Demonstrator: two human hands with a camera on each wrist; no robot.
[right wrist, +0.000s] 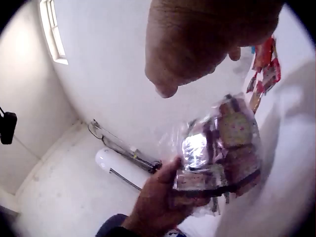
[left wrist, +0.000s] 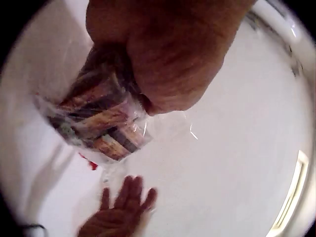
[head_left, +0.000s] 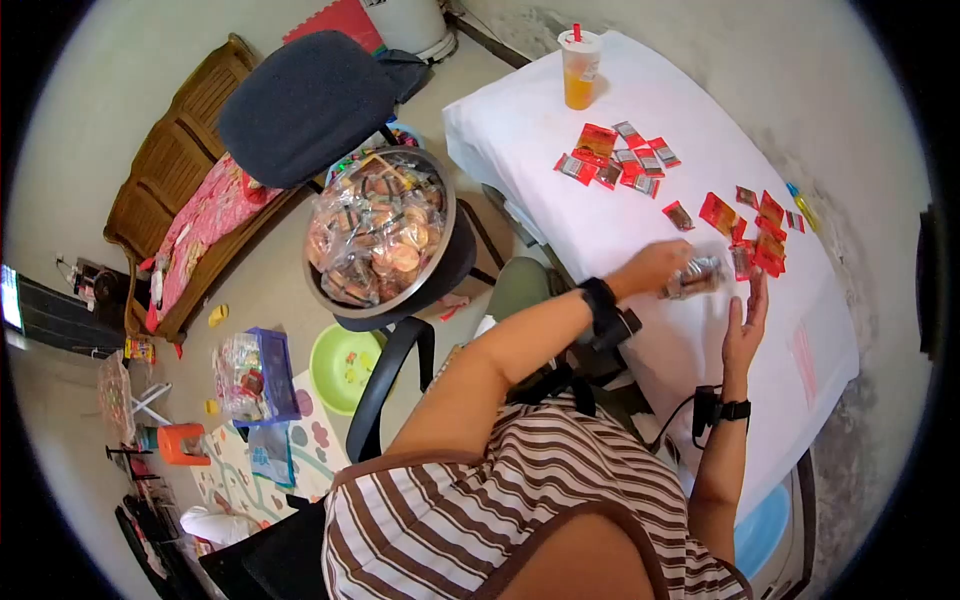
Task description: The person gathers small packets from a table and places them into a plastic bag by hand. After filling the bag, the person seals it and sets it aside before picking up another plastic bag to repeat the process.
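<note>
- one left hand [head_left: 650, 268], its fingers curled in a grip on one clear packet [head_left: 700, 277]; the glare hid how many pieces it held.
- one right hand [head_left: 742, 340], its fingers straight and parted, near the packet, on the side away from the left wrist.
- at least six red packets [head_left: 722, 214] lay just beyond the right fingertips, some overlapping; touch between them and those fingertips could not be told.
- one small packet [head_left: 678, 215] lay apart, just past the left fingers.
- about eight more packets [head_left: 594, 144] were clustered farther beyond the left fingers.
- one cup [head_left: 580, 75] of orange drink stood past that cluster, well apart from the fingers.
- one white cloth [head_left: 650, 110] spread beneath both hands' fingers.
- one metal bowl [head_left: 449, 205], heaped with clear packets too many to count, stood left of the left fingers.
</note>
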